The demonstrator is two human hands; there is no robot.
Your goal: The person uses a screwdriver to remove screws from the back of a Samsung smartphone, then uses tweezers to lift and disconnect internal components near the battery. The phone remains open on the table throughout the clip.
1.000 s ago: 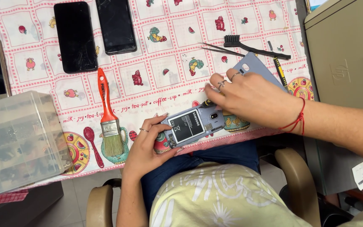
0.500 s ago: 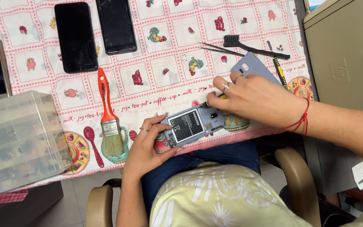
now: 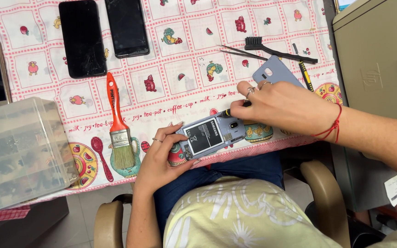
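An opened phone (image 3: pixel 213 134) with its back cover off and battery showing lies at the table's near edge. My left hand (image 3: pixel 161 158) grips its left end and steadies it. My right hand (image 3: pixel 281 108) holds a small dark screwdriver (image 3: pixel 235 108), its tip pointing at the phone's upper right corner. The phone's grey back cover (image 3: pixel 275 71) rests on the cloth just beyond my right hand.
Two black phones (image 3: pixel 82 36) (image 3: pixel 126 26) lie at the far side. An orange-handled paintbrush (image 3: pixel 117 124) is left of my left hand, tweezers (image 3: pixel 240 51), a black brush (image 3: pixel 276 49) and a pen (image 3: pixel 305 73) are behind. A clear parts box (image 3: pixel 17 154) stands left, a beige cabinet (image 3: pixel 377 59) right.
My right hand has shifted slightly up and right along the phone's top edge with the screwdriver. My left hand and the phone have stayed put.
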